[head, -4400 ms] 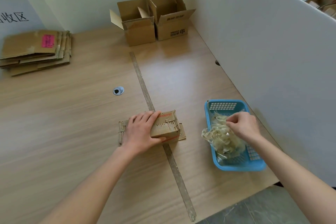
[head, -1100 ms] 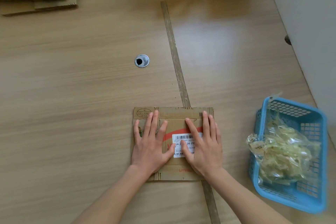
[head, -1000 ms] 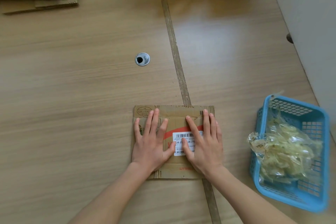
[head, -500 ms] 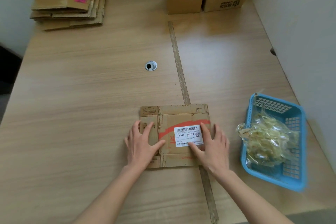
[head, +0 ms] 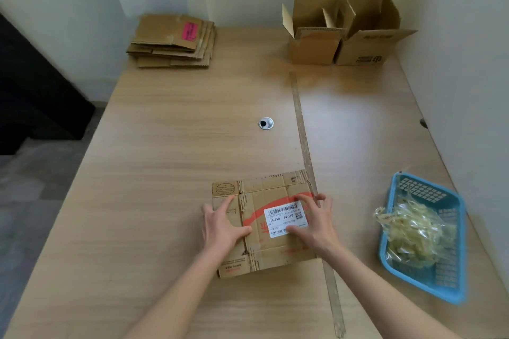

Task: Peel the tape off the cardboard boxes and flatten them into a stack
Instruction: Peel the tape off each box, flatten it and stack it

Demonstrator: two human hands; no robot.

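Both your hands grip the flattened brown cardboard box with the white barcode label [head: 264, 224]; left hand [head: 220, 224] clasps its left edge, right hand [head: 314, 221] its right, forearms converging; the blue plastic basket [head: 451, 290] sits right of it.

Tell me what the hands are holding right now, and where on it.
The flattened box. The left hand takes its left edge, thumb on top; the right hand takes the right edge by the label.

Brown flattened box [head: 264, 224] with red stripe; blue basket [head: 451, 287] of seemingly yellowish tape [head: 413, 234].
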